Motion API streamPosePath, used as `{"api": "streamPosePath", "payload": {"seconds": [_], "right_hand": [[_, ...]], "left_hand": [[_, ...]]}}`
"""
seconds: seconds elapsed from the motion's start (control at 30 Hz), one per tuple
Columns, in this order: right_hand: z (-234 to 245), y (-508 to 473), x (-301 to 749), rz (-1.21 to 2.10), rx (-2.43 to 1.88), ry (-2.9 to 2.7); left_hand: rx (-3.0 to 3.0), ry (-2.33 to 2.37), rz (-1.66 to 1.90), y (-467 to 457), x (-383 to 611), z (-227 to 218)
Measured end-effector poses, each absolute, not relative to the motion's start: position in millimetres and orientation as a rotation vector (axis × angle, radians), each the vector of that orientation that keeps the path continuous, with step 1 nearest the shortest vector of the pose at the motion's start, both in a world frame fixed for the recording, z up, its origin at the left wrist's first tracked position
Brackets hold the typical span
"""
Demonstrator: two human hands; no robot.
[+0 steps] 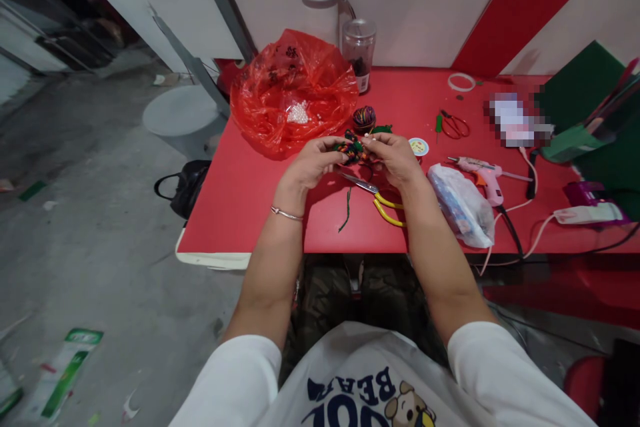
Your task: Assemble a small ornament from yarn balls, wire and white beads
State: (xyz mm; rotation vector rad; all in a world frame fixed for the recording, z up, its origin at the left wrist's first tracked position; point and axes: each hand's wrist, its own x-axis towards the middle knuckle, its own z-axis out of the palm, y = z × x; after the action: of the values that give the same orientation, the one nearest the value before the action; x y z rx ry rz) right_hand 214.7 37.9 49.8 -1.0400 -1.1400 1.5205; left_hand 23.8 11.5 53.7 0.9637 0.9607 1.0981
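Note:
My left hand (311,165) and my right hand (395,157) meet over the red table (240,207), fingers pinched together on a small multicoloured cord piece (351,148) with green, orange and dark strands. Both hands grip it from either side. Just beneath them lie yellow-handled scissors (383,203) and a loose dark green cord strand (345,210). A small ball of multicoloured cord (364,117) sits just behind the hands.
A crumpled red plastic bag (293,90) holding white beads lies at the back left. A clear jar (359,53), red small scissors (454,124), a glue gun (483,175), a clear plastic packet (463,205) and green felt sheets (585,100) occupy the right.

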Motion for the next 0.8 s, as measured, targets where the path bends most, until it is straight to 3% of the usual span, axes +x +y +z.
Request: {"api": "streamPosePath", "payload": {"seconds": [0.27, 0.8], "right_hand": [[56, 38, 215, 1.686, -0.993, -1.026], [53, 34, 205, 1.589, -1.102, -1.107]], "left_hand": [[0.804, 0.815, 1.17, 14, 20, 56], [0.838, 0.834, 1.112, 14, 34, 41]]}}
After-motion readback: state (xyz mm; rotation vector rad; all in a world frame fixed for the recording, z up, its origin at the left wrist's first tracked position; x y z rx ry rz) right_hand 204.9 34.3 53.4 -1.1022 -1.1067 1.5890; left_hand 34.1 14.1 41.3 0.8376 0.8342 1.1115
